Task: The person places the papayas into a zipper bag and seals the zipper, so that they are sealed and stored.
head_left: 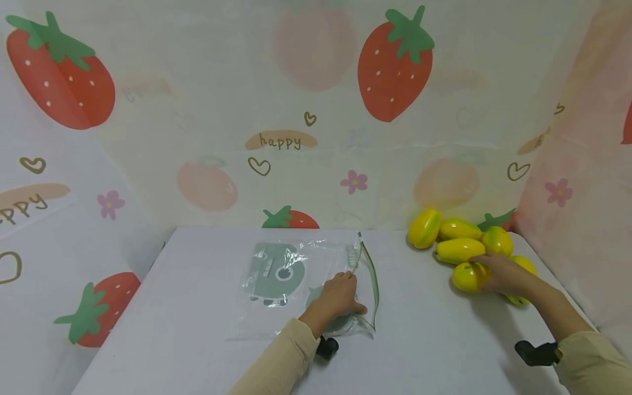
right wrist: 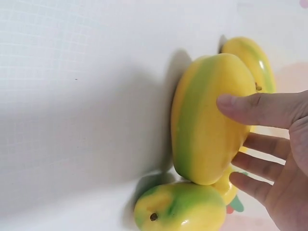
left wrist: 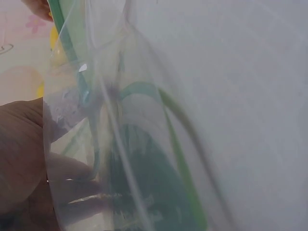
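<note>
A clear plastic bag (head_left: 316, 249) with green cartoon prints lies flat, its green-edged mouth standing apart on the right. My left hand (head_left: 338, 296) holds the bag near this mouth, thumb spread; in the left wrist view, clear film (left wrist: 103, 144) covers the fingers of that hand (left wrist: 24, 159). My right hand (head_left: 503, 273) is around the front yellow fruit (head_left: 466, 277). The right wrist view shows the thumb of the hand (right wrist: 284, 144) on top of this yellow-green fruit (right wrist: 207, 115) and the fingers along its far side; how firmly it grips, I cannot tell.
Several more yellow-green fruits (head_left: 459, 250) are clustered at the table's back right; another fruit (right wrist: 180, 207) lies right beside the held one. Printed curtains (head_left: 316, 192) enclose the white table (head_left: 197, 307) at the back and both sides.
</note>
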Demonstrator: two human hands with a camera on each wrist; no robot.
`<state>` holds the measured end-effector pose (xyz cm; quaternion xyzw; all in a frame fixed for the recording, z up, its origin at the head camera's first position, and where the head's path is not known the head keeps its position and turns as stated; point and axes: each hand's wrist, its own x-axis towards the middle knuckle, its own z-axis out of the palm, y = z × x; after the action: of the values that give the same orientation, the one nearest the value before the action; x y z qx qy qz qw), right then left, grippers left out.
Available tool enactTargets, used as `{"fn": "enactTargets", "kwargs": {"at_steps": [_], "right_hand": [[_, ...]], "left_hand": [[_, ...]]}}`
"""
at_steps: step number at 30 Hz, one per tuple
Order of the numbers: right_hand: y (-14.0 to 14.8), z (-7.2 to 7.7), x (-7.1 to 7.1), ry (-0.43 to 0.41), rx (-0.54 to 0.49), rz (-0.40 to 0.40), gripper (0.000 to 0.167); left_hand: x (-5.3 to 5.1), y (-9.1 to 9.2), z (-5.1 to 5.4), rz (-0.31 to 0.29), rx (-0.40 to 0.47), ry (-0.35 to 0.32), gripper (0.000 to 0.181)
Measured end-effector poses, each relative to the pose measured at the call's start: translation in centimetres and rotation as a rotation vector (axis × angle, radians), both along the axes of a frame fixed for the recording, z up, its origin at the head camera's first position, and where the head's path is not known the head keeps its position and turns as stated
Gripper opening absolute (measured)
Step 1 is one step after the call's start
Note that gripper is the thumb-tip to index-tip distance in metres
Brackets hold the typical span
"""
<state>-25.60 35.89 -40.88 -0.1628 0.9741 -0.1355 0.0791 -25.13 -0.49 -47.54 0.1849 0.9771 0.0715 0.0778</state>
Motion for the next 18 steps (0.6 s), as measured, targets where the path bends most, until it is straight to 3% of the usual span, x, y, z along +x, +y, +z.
{"fn": "enactTargets", "kwargs": {"at_steps": [18], "right_hand": [[-0.11,-0.38,-0.05,0.018,0.003,-0.024,0.059]], "left_hand": [[-0.18,0.1,-0.18,0.015,0.012,-0.03,0.079]]}}
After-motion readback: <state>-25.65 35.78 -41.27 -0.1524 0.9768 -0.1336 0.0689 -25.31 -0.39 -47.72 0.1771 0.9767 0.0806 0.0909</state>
